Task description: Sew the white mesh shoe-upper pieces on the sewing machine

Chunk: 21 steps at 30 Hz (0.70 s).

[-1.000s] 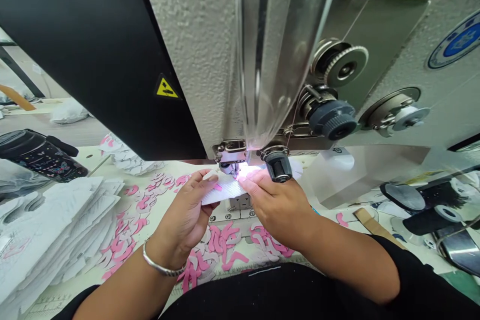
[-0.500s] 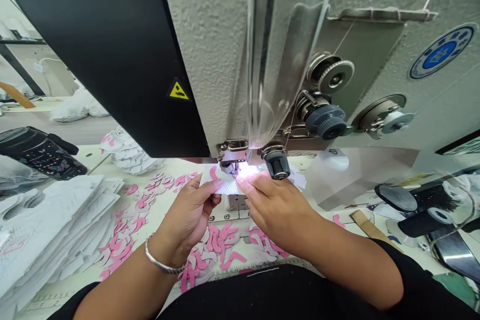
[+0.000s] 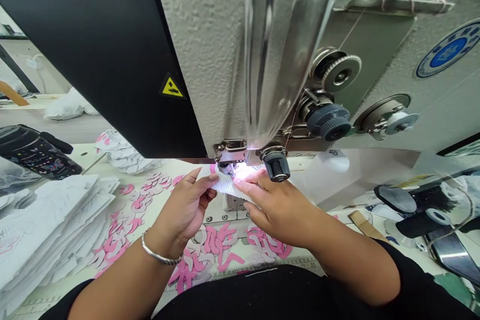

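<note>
The left hand (image 3: 182,210) and right hand (image 3: 277,207) sit close together, both pinching a white mesh piece (image 3: 227,185) right under the presser foot (image 3: 228,166) of the sewing machine (image 3: 202,60). Tip: keep it flat, fingers clear of the foot.

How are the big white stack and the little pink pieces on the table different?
The white stack is made of large, flat pieces, while the pink pieces are small and curvy. The stack is piled up in layers, but the pink pieces lie spread out in a messy scatter. The stack looks mostly white, and the pink pieces are mixed with white ones. Both lie on the same pale table.
</note>
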### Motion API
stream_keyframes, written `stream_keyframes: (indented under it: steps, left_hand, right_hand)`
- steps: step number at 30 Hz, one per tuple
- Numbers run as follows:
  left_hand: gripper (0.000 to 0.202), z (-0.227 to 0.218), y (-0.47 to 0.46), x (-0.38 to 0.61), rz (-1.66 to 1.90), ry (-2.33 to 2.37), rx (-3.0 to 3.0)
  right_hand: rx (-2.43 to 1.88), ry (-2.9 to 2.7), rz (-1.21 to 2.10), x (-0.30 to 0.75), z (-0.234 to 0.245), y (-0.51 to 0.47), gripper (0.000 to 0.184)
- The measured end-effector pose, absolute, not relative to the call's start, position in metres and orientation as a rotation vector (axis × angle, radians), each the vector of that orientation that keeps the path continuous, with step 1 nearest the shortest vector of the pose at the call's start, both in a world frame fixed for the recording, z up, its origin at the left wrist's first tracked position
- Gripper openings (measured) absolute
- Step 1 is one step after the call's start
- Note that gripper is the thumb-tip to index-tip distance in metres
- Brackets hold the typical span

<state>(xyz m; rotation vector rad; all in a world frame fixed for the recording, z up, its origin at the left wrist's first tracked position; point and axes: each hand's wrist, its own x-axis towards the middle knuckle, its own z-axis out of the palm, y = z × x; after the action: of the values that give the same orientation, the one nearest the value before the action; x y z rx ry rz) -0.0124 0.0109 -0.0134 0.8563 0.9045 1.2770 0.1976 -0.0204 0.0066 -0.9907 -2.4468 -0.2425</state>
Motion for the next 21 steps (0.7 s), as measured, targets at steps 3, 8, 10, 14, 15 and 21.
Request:
stream_keyframes:
  steps: [3,8,10,14,15,21]
  left_hand:
    - [0.019,-0.015,0.017,-0.014,1.274,0.896,0.894]
    - [0.017,-0.021,0.029,-0.012,1.272,0.896,0.904]
    - [0.017,-0.023,0.031,-0.011,1.263,0.876,0.885]
    - [0.017,-0.024,0.032,-0.009,1.265,0.853,0.849]
    - [0.016,-0.024,0.032,-0.010,1.266,0.855,0.846]
    - [0.016,-0.025,0.032,-0.012,1.273,0.846,0.847]
  right_hand:
    - [-0.953,-2.330,-0.368,0.187,-0.007,-0.022,0.037]
    - [-0.969,-2.160,-0.381,0.173,-0.032,-0.020,0.040]
    - [-0.958,-2.141,-0.364,0.173,-0.039,-0.017,0.042]
    - [-0.939,-2.106,-0.346,0.176,-0.047,-0.012,0.041]
    - [-0.945,-2.102,-0.343,0.176,-0.047,-0.011,0.040]
    - [-0.953,-2.100,-0.349,0.178,-0.046,-0.010,0.039]
